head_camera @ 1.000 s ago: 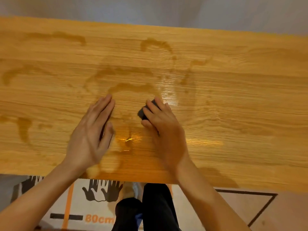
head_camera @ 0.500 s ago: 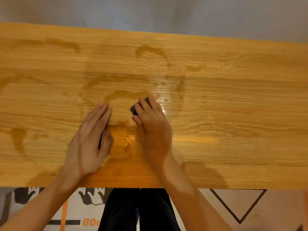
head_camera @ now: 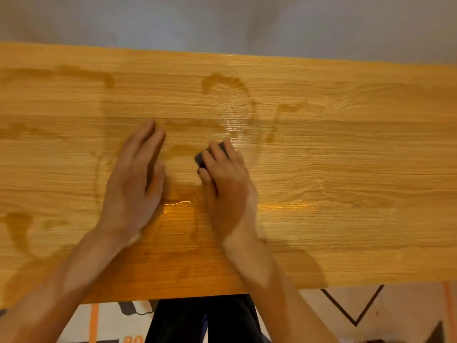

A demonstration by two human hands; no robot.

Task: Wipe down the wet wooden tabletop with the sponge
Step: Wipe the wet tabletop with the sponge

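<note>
Hands: I count two, left hand (head_camera: 134, 184) and right hand (head_camera: 228, 191)
Sponges: I see one sponge (head_camera: 200, 157)
Surfaces: one wooden surface (head_camera: 346, 181)

Test room: marked floor mat (head_camera: 108, 323)

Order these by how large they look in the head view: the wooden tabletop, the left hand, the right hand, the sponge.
1. Wooden tabletop, by far the largest.
2. Left hand and right hand: alike, so I do not rank them.
3. Sponge, mostly hidden under the right hand, so its full size is unsure.

bare forearms (head_camera: 259, 263), dark trousers (head_camera: 205, 318)
</note>
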